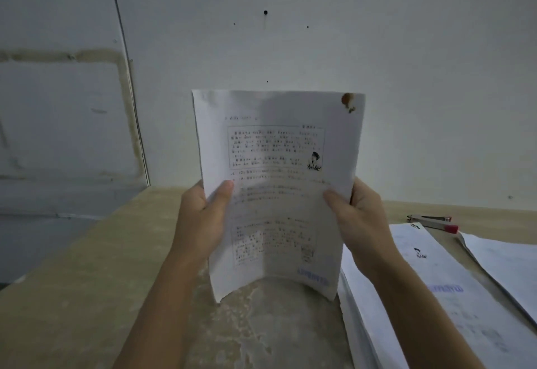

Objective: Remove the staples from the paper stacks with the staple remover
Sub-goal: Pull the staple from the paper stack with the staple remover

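holding a stack upright in front of the wall, both hands grip it by its side edges: the left hand pinches the left edge with the thumb across the printed face, and the right hand pinches the right edge the same way. neither hand holds a tool. the stack bows backward down its middle, and its bottom edge sits just above the table, or touches it; i cannot tell which.

the likely step is inspecting the stack to find its staple. near the stack's top right corner there is a brown stain with a small dark mark just below it, which may be the staple, though the blur makes that unsure. the remover, red-tipped, lies on the table to the right of the stack, well apart from it, beyond the other sheets lying flat there.

to do this well, i would lay the stack flat on the bare table, stained corner toward the right hand, and pin it with the left hand close to that corner. then fetch the remover with the right hand. the paper is thin and flexes easily, so prying while it is held up in the air would likely tear the corner. slide the tool under the staple's flat side, not its folded legs, and lift slowly.
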Motion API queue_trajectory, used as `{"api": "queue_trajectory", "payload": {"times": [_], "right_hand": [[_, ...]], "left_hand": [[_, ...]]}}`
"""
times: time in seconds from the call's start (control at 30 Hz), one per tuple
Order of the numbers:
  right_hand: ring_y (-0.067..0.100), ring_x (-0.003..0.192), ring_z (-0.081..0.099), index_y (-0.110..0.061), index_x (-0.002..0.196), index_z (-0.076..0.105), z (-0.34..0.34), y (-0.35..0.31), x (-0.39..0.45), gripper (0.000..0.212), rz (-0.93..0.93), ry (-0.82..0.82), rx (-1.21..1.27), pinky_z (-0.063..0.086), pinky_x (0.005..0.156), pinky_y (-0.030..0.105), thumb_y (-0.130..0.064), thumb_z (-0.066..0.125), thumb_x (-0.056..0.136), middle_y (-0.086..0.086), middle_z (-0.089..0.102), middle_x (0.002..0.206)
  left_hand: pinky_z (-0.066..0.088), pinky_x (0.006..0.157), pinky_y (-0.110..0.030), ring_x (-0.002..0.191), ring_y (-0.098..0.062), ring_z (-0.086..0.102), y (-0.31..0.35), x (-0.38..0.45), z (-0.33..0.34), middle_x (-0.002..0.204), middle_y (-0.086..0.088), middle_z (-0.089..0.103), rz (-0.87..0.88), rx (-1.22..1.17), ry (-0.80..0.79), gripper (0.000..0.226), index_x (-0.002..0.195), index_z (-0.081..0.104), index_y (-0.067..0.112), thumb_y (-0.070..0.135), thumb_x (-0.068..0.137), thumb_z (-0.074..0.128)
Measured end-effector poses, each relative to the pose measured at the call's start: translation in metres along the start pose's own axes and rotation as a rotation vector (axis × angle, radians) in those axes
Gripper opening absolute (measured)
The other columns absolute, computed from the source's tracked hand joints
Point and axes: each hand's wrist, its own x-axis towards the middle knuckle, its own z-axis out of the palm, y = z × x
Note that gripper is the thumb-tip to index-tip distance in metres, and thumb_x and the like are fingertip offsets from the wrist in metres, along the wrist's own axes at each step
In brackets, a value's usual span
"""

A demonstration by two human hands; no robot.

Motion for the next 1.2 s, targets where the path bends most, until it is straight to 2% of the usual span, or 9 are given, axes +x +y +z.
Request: {"api": "queue_trajectory", "payload": {"times": [0.13, 0.23, 0.3, 0.37, 0.5, 0.6, 0.93, 1.03, 1.2], "right_hand": [[0.011, 0.079, 0.069, -0.024, 0.085, 0.066, -0.015, -0.014, 0.001, 0.029, -0.008, -0.011, -0.026, 0.057, 0.063, 0.027, 0.000, 0.050, 0.088, -0.007, 0.072, 0.088], [0.024, 0.084, 0.068, -0.015, 0.089, 0.066, -0.030, -0.021, 0.001, 0.020, 0.086, -0.010, -0.026, 0.057, 0.072, 0.041, -0.002, 0.051, 0.086, 0.003, 0.072, 0.091], [0.028, 0.082, 0.067, -0.009, 0.094, 0.064, -0.034, -0.024, -0.002, 0.016, 0.124, 0.013, -0.073, 0.056, 0.069, 0.040, -0.006, 0.049, 0.088, 0.007, 0.071, 0.090], [0.030, 0.080, 0.066, -0.006, 0.095, 0.061, -0.037, -0.026, -0.009, 0.016, 0.134, 0.056, -0.144, 0.056, 0.063, 0.040, -0.007, 0.046, 0.090, 0.011, 0.070, 0.090], [0.040, 0.082, 0.066, -0.003, 0.098, 0.056, -0.050, -0.024, -0.029, 0.017, 0.189, 0.098, -0.253, 0.055, 0.072, 0.058, -0.010, 0.042, 0.091, 0.020, 0.068, 0.092], [0.034, 0.079, 0.067, -0.006, 0.096, 0.056, -0.059, -0.020, -0.050, 0.016, 0.234, 0.093, -0.314, 0.058, 0.071, 0.051, -0.009, 0.041, 0.092, 0.016, 0.068, 0.089], [0.025, 0.077, 0.065, -0.013, 0.085, 0.054, -0.076, 0.004, -0.100, 0.016, 0.383, 0.117, -0.381, 0.056, 0.061, 0.037, -0.014, 0.040, 0.092, 0.008, 0.066, 0.087], [0.027, 0.081, 0.064, -0.009, 0.090, 0.055, -0.084, 0.009, -0.105, 0.014, 0.446, 0.130, -0.382, 0.057, 0.069, 0.044, -0.017, 0.044, 0.088, 0.008, 0.064, 0.092], [0.020, 0.079, 0.062, -0.013, 0.098, 0.053, -0.106, 0.001, -0.106, 0.015, 0.396, 0.202, -0.329, 0.048, 0.057, 0.029, -0.017, 0.052, 0.084, 0.002, 0.064, 0.091]], "left_hand": [[0.053, 0.060, -0.013, 0.072, 0.005, 0.068, 0.007, 0.001, -0.001, 0.084, 0.017, 0.069, 0.003, 0.034, -0.014, 0.016, 0.087, 0.063, 0.032, 0.024, 0.093, 0.051], [0.054, 0.058, -0.019, 0.069, -0.002, 0.070, 0.011, 0.003, -0.001, 0.082, 0.012, 0.072, -0.089, 0.043, -0.075, 0.014, 0.093, 0.067, 0.023, 0.025, 0.092, 0.053], [0.052, 0.052, -0.017, 0.066, -0.005, 0.071, 0.013, 0.002, 0.001, 0.074, 0.010, 0.075, -0.149, 0.033, -0.127, 0.015, 0.089, 0.068, 0.021, 0.024, 0.092, 0.054], [0.054, 0.058, -0.024, 0.071, -0.011, 0.073, 0.016, -0.001, 0.006, 0.075, 0.010, 0.076, -0.184, 0.012, -0.190, 0.015, 0.085, 0.070, 0.021, 0.022, 0.091, 0.056], [0.055, 0.059, -0.024, 0.069, -0.011, 0.073, 0.025, -0.012, 0.015, 0.074, 0.009, 0.076, -0.204, -0.005, -0.227, 0.020, 0.082, 0.070, 0.022, 0.029, 0.092, 0.054], [0.053, 0.055, -0.019, 0.064, -0.007, 0.071, 0.030, -0.020, 0.019, 0.069, 0.011, 0.073, -0.187, 0.052, -0.216, 0.025, 0.079, 0.068, 0.023, 0.033, 0.093, 0.049], [0.052, 0.061, -0.024, 0.075, -0.011, 0.070, 0.023, -0.051, 0.032, 0.086, 0.005, 0.072, -0.250, 0.138, -0.263, 0.025, 0.094, 0.067, 0.019, 0.024, 0.097, 0.043], [0.052, 0.060, -0.021, 0.075, -0.007, 0.070, 0.017, -0.064, 0.038, 0.089, 0.006, 0.072, -0.256, 0.135, -0.271, 0.024, 0.096, 0.065, 0.023, 0.023, 0.098, 0.041], [0.054, 0.063, -0.028, 0.076, -0.016, 0.071, 0.015, -0.080, 0.055, 0.088, 0.001, 0.073, -0.273, 0.145, -0.315, 0.024, 0.089, 0.065, 0.025, 0.023, 0.097, 0.043]]}}
